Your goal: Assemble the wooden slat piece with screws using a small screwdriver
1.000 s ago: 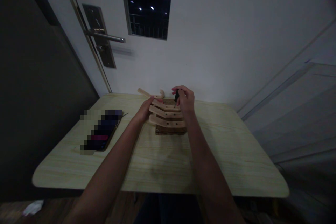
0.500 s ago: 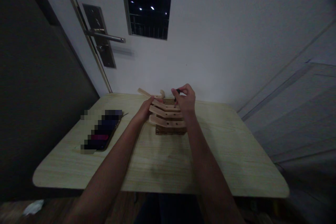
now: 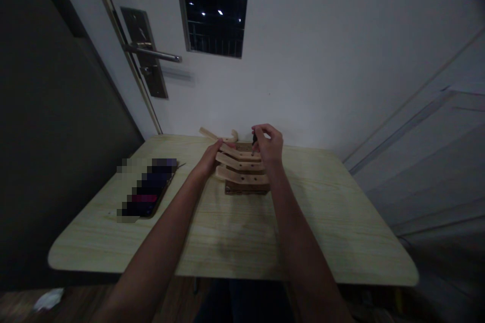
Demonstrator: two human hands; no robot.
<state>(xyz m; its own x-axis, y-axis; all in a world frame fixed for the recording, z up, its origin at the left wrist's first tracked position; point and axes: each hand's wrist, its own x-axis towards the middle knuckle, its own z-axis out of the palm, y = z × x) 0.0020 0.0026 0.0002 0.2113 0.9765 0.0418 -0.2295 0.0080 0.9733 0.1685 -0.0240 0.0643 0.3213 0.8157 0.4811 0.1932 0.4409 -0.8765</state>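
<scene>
Left hand [image 3: 209, 160] flat, right hand [image 3: 270, 147] in fingertip pinch.

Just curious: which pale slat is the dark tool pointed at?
The farthest slat of the three on the brown base: the right hand holds the tool over it, the left hand at its end.

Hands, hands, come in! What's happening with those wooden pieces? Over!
Left hand flat against the wooden slats, left ends. Right hand pinching a small dark tool, tip down at the slats. Flat dark device lies apart, left.
</scene>
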